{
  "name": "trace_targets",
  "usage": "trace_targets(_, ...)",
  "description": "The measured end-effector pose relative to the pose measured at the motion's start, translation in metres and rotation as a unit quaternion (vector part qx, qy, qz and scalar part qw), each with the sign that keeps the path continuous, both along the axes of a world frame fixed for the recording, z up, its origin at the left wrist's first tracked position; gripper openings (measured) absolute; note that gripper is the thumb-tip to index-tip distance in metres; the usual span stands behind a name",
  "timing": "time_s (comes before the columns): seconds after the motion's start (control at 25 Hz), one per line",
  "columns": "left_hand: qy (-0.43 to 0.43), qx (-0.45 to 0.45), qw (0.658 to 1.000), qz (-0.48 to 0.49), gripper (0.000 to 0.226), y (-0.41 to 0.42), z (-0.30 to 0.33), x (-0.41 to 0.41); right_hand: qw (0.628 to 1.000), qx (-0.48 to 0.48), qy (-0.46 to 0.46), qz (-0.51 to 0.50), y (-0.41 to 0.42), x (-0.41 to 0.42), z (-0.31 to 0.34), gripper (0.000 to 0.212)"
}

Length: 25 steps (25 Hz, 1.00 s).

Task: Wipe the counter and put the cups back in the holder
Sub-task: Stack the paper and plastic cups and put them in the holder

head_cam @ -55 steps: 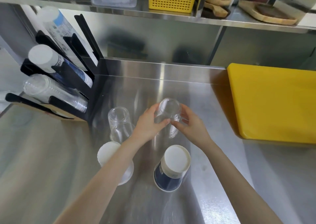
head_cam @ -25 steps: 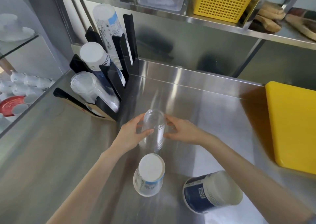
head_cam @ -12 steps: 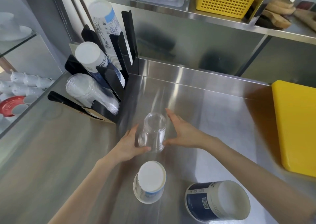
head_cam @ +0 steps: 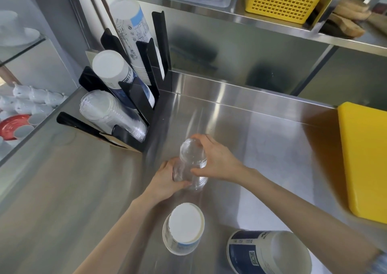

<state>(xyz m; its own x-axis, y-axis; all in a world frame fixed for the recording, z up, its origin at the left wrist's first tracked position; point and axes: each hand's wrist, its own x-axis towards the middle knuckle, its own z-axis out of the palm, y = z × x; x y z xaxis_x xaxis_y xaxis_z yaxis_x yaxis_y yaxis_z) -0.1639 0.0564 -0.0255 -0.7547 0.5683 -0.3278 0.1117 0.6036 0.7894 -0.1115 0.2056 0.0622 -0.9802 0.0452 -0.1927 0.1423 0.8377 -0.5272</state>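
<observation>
Outstanding: clear cups (head_cam: 191, 165), upside down on the counter (head_cam: 261, 139), gripped by my left hand (head_cam: 167, 181) and right hand (head_cam: 217, 160); two paper cups (white (head_cam: 184, 227), blue (head_cam: 268, 252)) also outside the holder (head_cam: 129, 89).

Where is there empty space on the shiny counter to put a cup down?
Bare steel lies between the hands and the yellow board, and along the back wall behind the clear cups. The near edge is crowded by the white paper cups and blue paper cups. The holder fills the left corner.
</observation>
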Motion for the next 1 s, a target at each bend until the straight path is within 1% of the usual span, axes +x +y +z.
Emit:
trace_targets(0.16, 0.035, 0.021, 0.999, -0.01, 0.078, 0.003, 0.025, 0.005, 0.999, -0.007, 0.035, -0.018, 0.004, 0.012, 0.023, 0.076)
trace_targets(0.28, 0.065, 0.046, 0.997, -0.012, 0.083, 0.0, 0.051, 0.009, 0.997, -0.021, 0.073, -0.025, 0.002, 0.023, 0.047, 0.08)
trace_targets(0.4, 0.106, 0.073, 0.992, 0.005, 0.075, -0.007, 0.082, 0.017, 0.992, -0.026, 0.119, -0.017, -0.008, 0.036, 0.076, 0.087)
trace_targets(0.52, 0.146, 0.102, 0.984, 0.022, 0.076, -0.023, 0.111, 0.028, 0.985, -0.027, 0.169, -0.003, -0.024, 0.051, 0.107, 0.092)
trace_targets(0.72, 0.19, 0.165, 0.965, 0.073, 0.072, -0.055, 0.147, 0.049, 0.974, -0.047, 0.221, 0.029, -0.057, 0.07, 0.144, 0.091)
trace_targets(0.84, 0.211, 0.167, 0.959, 0.09, 0.067, -0.077, 0.16, 0.051, 0.967, -0.047, 0.246, 0.041, -0.076, 0.068, 0.156, 0.088)
trace_targets(1.0, 0.213, 0.168, 0.958, 0.094, 0.068, -0.105, 0.171, 0.038, 0.964, -0.038, 0.257, 0.049, -0.104, 0.057, 0.165, 0.086)
